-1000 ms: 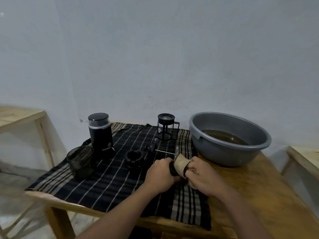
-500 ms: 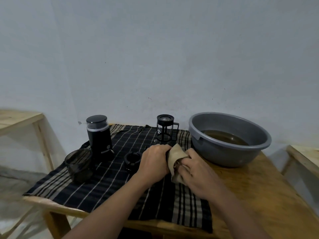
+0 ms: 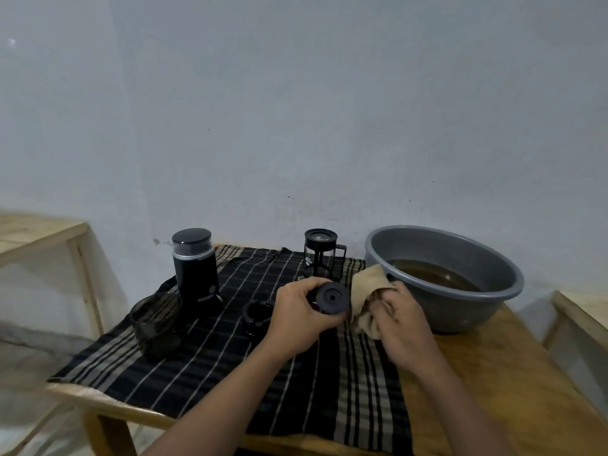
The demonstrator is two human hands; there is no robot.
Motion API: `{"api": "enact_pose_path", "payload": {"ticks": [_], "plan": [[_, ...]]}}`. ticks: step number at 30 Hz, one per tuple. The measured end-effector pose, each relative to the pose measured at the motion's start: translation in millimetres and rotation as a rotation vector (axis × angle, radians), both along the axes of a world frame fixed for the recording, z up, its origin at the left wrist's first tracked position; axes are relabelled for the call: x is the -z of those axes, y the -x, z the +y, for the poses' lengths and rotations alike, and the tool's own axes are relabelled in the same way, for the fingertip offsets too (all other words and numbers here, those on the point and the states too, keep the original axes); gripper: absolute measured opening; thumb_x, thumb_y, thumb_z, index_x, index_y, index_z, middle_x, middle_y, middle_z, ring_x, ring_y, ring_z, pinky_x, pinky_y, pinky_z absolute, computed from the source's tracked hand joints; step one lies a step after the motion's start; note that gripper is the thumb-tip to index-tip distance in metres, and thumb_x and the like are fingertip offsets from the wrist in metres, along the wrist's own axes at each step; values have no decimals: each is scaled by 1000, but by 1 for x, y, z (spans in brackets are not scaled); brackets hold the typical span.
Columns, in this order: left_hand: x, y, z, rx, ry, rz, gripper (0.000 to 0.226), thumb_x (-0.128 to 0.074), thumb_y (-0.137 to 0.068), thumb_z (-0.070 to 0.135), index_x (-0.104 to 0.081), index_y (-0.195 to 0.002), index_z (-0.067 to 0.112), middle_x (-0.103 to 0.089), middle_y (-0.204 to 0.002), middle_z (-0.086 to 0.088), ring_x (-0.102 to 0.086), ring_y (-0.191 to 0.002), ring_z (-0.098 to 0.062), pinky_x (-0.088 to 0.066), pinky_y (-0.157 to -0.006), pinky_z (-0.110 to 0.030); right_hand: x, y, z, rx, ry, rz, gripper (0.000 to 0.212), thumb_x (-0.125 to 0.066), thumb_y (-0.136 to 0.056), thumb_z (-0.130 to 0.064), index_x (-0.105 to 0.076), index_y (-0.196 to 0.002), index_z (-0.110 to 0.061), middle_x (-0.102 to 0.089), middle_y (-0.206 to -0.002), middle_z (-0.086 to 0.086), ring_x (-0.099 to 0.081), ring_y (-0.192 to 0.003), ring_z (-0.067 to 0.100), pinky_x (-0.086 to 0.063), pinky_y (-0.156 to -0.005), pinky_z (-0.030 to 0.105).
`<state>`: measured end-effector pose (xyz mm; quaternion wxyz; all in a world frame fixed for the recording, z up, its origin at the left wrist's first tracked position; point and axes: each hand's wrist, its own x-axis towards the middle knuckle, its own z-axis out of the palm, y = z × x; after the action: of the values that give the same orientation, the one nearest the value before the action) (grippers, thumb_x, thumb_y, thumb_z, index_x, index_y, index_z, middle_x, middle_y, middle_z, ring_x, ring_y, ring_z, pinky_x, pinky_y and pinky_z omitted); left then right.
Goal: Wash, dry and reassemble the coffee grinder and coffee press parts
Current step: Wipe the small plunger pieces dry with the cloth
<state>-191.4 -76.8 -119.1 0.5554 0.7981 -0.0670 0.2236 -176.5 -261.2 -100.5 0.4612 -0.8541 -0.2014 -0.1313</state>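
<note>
My left hand (image 3: 301,315) grips a round black lid (image 3: 331,298) with a small hole in its middle, held above the striped cloth. Just to its right, my right hand (image 3: 401,319) clutches a bunched tan cloth (image 3: 367,286), a little apart from the lid. The black coffee grinder (image 3: 195,264) stands upright at the back left with its cap on. The glass coffee press beaker (image 3: 320,253) in its black frame stands at the back centre. A black ring part (image 3: 256,319) lies left of my left hand. A dark smoky cup (image 3: 156,320) sits at the front left.
A dark striped cloth (image 3: 210,366) covers most of the wooden table (image 3: 513,390). A grey basin (image 3: 444,274) holding brownish water stands at the right. Wooden furniture edges show at the far left (image 3: 39,232) and far right (image 3: 582,311).
The tan cloth was wrapped over the black part between both hands. Now my right hand has drawn the cloth off to the right and the lid's face is bare in my left hand.
</note>
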Motion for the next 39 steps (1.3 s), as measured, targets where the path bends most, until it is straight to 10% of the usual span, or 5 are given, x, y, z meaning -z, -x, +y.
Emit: {"api": "enact_pose_path", "payload": {"ticks": [3,11,16,34,39], "plan": [[-11,1,-2,100,307,86,54,-86,-78,5,-66,-125,22,-73,-113,-3,-72,-102,-9,-59,-91,-29,-5,4,7,-91,-284,106,21,-51,-104,-16,-67,-96,-27,-63,-105,-4,-62,-87,-1,-46,-71,11],[-15,-1,-16,179,432,276,32,-45,-108,40,-66,-125,22,-72,-121,-5,-69,-114,-21,-55,-102,-46,8,2,27,-15,-64,-113,30,-55,-101,-30,-58,-130,-24,-50,-127,-11,-52,-114,2,-41,-91,11],[-24,2,-5,198,258,239,32,-48,-106,40,-65,-125,21,-74,-101,-5,-66,-79,-19,-54,-65,-29,5,-4,19,-59,-171,-186,25,-58,-100,-20,-58,-123,-31,-58,-124,-6,-56,-113,-1,-44,-94,10],[-17,2,0,280,557,391,38,-64,-95,35,-69,-123,10,-71,-90,-4,-63,-72,-15,-52,-67,-29,-9,-13,3,-76,-262,36,15,-54,-102,-33,-68,-103,-26,-70,-100,-6,-66,-90,3,-49,-75,15],[-12,0,2,369,585,364,43,-74,-83,34,-75,-116,6,-68,-104,-18,-55,-94,-33,-55,-92,-47,-9,-15,2,-198,-295,206,17,-74,-91,-25,-73,-107,-21,-78,-99,-8,-73,-93,5,-57,-80,24]]}}
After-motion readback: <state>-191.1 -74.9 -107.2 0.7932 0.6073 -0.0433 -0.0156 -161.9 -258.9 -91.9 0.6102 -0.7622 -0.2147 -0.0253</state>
